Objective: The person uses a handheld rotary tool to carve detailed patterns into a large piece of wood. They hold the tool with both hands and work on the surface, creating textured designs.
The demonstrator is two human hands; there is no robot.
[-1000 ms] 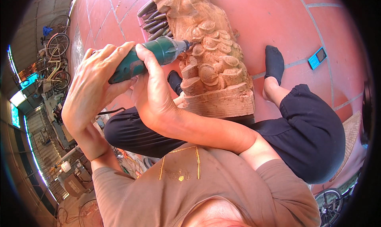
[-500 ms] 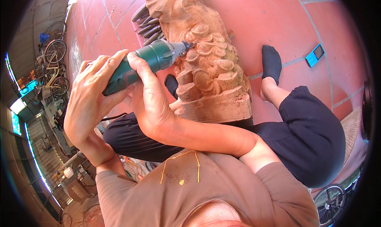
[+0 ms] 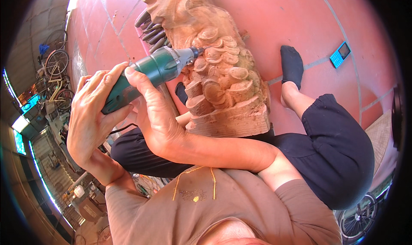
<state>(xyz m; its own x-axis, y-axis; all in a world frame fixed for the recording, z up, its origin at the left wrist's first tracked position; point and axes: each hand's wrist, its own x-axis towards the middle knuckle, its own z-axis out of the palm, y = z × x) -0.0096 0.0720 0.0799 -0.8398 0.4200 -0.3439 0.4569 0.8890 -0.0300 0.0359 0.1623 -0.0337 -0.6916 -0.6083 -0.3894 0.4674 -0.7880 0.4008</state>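
A green die grinder (image 3: 158,67) with a grey nose lies slanted across my two hands, its narrow tip pointing up and right. My left hand (image 3: 88,112) wraps the rear of its body from the left. Coming across from the right, my right hand (image 3: 156,118) grips the body from below, thumb along its top. The tip meets the left side of a reddish-brown wood carving (image 3: 234,88) covered in rounded, coin-like shapes, with a flat sawn base nearest me. Whether the bit is turning cannot be told.
Dark-handled tools (image 3: 153,33) lie together left of the carving's far part. My legs bend around it, with a dark-socked foot (image 3: 292,65) at right. A blue keypad phone (image 3: 340,55) rests on the red tiled floor (image 3: 274,18). Bicycles (image 3: 57,64) stand at far left.
Both hands and the die grinder have shifted slightly left in the picture. The carving's far part has shifted left too, and the tip stays at about the same spot on it.
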